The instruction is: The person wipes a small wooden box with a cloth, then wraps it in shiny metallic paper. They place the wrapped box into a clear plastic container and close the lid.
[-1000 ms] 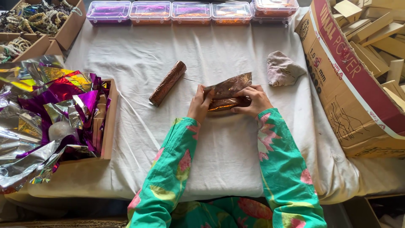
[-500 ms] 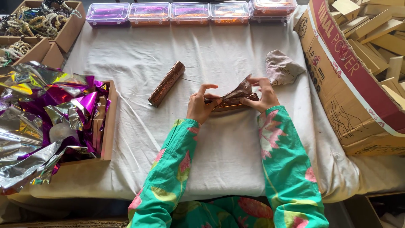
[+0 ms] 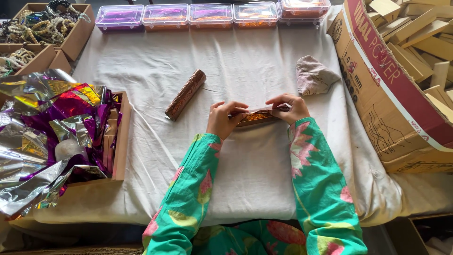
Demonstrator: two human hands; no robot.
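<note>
Hands wrapping stick, foil-filled tray

The sleeves are bright green with pink and yellow flowers. The wrapped roll is coppery brown with an embossed pattern, and the foil piece between the hands is brown-gold. A white cloth covers the surface. Crumpled foil sheets shine purple, silver and gold. The clear boxes show purple and orange contents. The carton is tan with a red stripe.

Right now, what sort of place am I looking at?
Probably a small craft or gift-wrapping workbench: a cloth-covered table, a tray of shiny foil sheets, lidded plastic boxes along the far edge, and boxes of beads.
</note>
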